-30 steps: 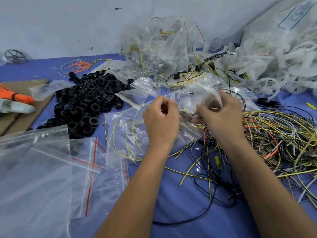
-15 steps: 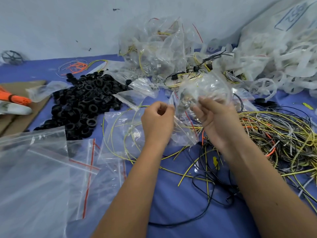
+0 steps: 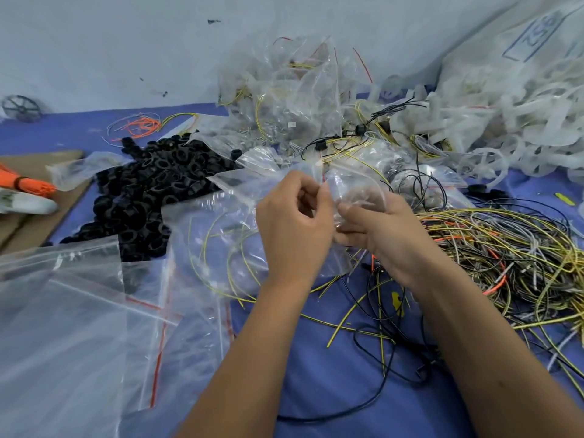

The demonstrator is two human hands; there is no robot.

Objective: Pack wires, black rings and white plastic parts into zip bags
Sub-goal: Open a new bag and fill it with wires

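My left hand (image 3: 294,222) pinches the top edge of a small clear zip bag (image 3: 354,191) held above the blue table. My right hand (image 3: 379,229) sits just right of it, fingers under and against the same bag. What is inside the bag is blurred. A heap of black rings (image 3: 151,197) lies to the left. A tangle of yellow, black and grey wires (image 3: 499,257) lies to the right. White plastic parts (image 3: 505,121) pile up at the back right. Packed zip bags (image 3: 284,99) are heaped at the back centre.
Empty zip bags with red seals (image 3: 94,311) lie at the front left. One flat bag with yellow wire (image 3: 221,248) lies under my left hand. Cardboard (image 3: 31,191) with an orange bundle (image 3: 25,184) is at far left. Loose wires (image 3: 379,327) trail across the blue table (image 3: 347,390).
Both hands have lowered the small bag from a raised position and come closer together. My right hand has shifted from holding the bag up to lying against its underside.
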